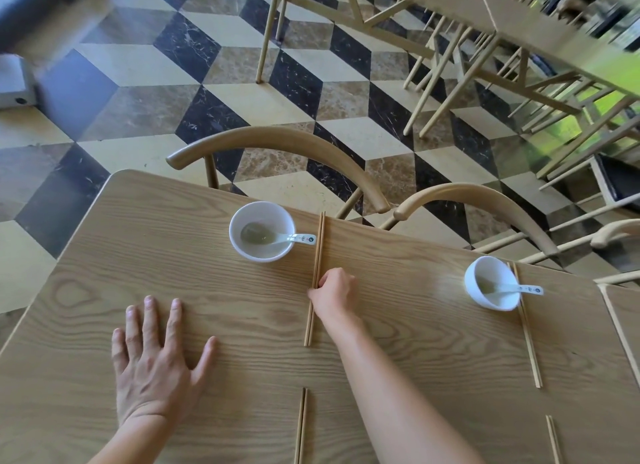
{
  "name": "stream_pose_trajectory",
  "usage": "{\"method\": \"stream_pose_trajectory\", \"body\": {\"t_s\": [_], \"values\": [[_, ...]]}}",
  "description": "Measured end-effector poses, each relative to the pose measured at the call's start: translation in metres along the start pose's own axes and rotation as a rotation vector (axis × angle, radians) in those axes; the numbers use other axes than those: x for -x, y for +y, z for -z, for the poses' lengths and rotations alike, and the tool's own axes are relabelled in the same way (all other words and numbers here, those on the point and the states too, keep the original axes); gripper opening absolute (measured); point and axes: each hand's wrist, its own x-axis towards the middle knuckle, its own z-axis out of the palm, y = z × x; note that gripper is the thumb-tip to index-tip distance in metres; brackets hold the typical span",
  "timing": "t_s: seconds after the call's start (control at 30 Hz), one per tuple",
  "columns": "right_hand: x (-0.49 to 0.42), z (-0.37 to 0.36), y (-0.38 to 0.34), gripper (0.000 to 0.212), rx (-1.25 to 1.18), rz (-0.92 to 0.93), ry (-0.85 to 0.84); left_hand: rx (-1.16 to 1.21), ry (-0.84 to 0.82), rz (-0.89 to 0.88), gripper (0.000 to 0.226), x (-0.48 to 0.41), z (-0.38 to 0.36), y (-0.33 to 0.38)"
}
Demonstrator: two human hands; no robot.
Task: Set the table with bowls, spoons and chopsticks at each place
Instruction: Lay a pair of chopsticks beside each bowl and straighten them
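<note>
Nearest, in line with the held chopsticks (317,255) but short of them, lies a second thin wooden pair (300,425), and another slim stick (553,439) lies far right of them. Left of the held chopsticks and slightly nearer, the left hand (156,370) rests palm-down on the pale, wavy-grained wooden surface (104,255), its fingers straight and spread, gripping nothing. The right hand (334,292) reaches out on an extended forearm, and its curled fingers pinch the held chopsticks partway along, the straight sticks lying together on the wood. Just left of their far end sits a round, glossy white bowl (266,212) with a white ceramic spoon (277,237) in it, its handle over the rim towards the sticks. Well to the right stands a second white bowl (476,290) holding a spoon (512,288), with more chopsticks (528,342) beside it. Beyond the far end, two curved wooden chair backs (277,141) stand against the edge, over a cube-patterned marble floor (138,117).
</note>
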Motion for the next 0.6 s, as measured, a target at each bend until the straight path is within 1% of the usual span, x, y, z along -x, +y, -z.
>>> {"method": "stream_pose_trajectory", "body": {"t_s": [0.33, 0.6], "values": [[0.0076, -0.0046, 0.0066, 0.019, -0.012, 0.001, 0.0, 0.004, 0.012, -0.004, 0.092, 0.0006, -0.0004, -0.0001], [0.009, -0.0056, 0.0077, 0.015, -0.029, 0.006, 0.009, 0.009, 0.027, -0.015, 0.092, 0.0003, -0.0015, -0.0009]]}}
